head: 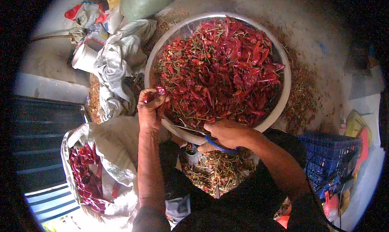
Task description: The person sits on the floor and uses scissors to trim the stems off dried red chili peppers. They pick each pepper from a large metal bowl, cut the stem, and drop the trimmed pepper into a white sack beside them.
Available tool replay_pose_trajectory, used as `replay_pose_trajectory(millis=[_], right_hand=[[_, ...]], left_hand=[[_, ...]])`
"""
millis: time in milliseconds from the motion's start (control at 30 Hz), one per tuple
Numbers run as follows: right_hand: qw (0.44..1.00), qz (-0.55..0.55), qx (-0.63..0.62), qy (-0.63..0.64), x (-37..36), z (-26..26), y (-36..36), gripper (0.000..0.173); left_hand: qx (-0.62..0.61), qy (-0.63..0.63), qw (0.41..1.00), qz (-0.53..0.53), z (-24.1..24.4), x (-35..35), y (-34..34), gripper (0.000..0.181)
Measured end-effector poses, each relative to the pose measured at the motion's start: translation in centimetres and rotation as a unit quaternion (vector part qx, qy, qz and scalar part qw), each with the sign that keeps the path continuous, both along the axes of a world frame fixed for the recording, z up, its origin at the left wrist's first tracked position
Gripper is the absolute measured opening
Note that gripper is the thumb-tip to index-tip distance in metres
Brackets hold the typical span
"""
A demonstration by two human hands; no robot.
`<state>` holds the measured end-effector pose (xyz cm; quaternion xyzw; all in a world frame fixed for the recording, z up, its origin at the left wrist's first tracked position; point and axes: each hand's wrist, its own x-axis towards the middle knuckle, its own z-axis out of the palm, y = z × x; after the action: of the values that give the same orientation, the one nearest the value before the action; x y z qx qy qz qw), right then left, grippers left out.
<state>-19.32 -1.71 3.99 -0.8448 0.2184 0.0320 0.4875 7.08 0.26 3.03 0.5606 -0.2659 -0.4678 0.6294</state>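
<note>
A large round metal basin (pixel 288 80) holds a heap of dried red chili peppers (pixel 228 64) with stems among them. At its left rim, my left hand (pixel 152 102) pinches a dried red chili pepper (pixel 160 91) between thumb and fingers. My right hand (pixel 226 134), over the near rim, grips scissors with blue handles (pixel 220 145). Their blades point left, away from the pepper in my left hand; whether they are fully closed is unclear. Cut stems and chili bits (pixel 222 171) lie between my legs, below the basin.
An open white woven sack (pixel 117 159) with dried chilies stands at the lower left. Crumpled sacks (pixel 114 64) and a white bucket (pixel 85 58) are at the upper left. A blue plastic crate (pixel 326 159) stands at the right. Chili debris (pixel 304 95) covers floor beside the basin.
</note>
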Motion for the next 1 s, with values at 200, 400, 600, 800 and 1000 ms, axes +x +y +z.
replay_pose_trajectory(millis=[200,400,600,800,1000], right_hand=[[0.987,0.084,0.107,0.090,-0.3,0.7,1.0,0.059],[0.961,0.157,0.030,0.227,0.7,-0.4,1.8,0.087],[0.963,0.135,0.061,0.226,0.3,-1.0,0.6,0.085],[0.988,0.015,0.147,-0.042,-1.1,-6.3,1.0,0.065],[0.986,-0.146,-0.035,-0.067,1.0,0.1,-0.7,0.053]], left_hand=[[-0.002,-0.088,0.996,0.016,2.0,-1.8,-0.4,0.046],[0.011,-0.079,0.996,-0.032,1.4,-1.0,0.4,0.038],[-0.016,-0.059,0.996,-0.064,1.9,-1.8,0.3,0.034],[-0.018,-0.098,0.993,-0.058,2.1,-2.1,0.0,0.029],[-0.009,-0.270,0.961,-0.064,2.0,-2.2,0.2,0.027]])
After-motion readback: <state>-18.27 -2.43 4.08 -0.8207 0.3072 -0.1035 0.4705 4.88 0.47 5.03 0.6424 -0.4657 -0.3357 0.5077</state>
